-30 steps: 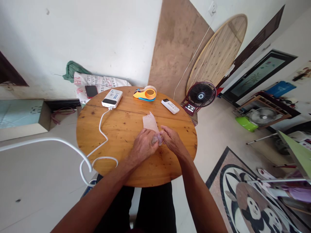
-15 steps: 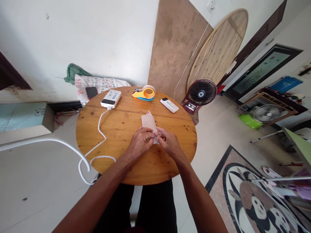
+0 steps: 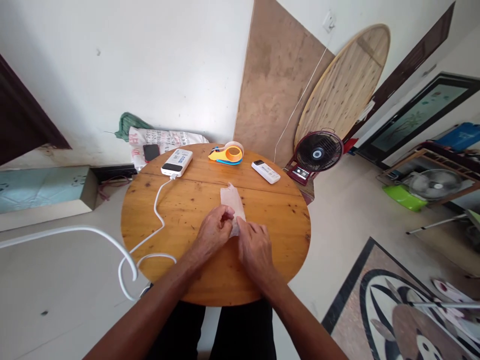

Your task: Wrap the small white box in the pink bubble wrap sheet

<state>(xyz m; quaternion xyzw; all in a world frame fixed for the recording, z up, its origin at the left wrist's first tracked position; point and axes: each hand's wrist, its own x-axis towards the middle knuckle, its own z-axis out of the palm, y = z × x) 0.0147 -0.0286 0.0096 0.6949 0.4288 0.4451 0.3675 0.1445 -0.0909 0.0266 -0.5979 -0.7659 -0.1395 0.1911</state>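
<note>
A thin, pale, slightly see-through sheet (image 3: 232, 199) lies lengthwise near the middle of the round wooden table. It looks like plastic film or a small flat bag; which one I cannot tell. My left hand (image 3: 215, 227) is closed at the sheet's left edge, thumb and forefinger pinched together. From the right, my right hand (image 3: 255, 245) grips the near end with curled fingers, its index finger along the right edge. The fingers partly hide that near end.
On the table (image 3: 187, 210) stand a yellow-and-blue tape dispenser (image 3: 227, 154), a white power bank (image 3: 177, 163) and a second white power bank (image 3: 265, 171). A white cable (image 3: 157, 200) loops off the left side. A fan (image 3: 318, 152) stands behind the right edge.
My right hand has turned more palm-down and its fingers have shifted to the sheet's right edge. My left hand stays by the left edge. The view has tilted a little.
</note>
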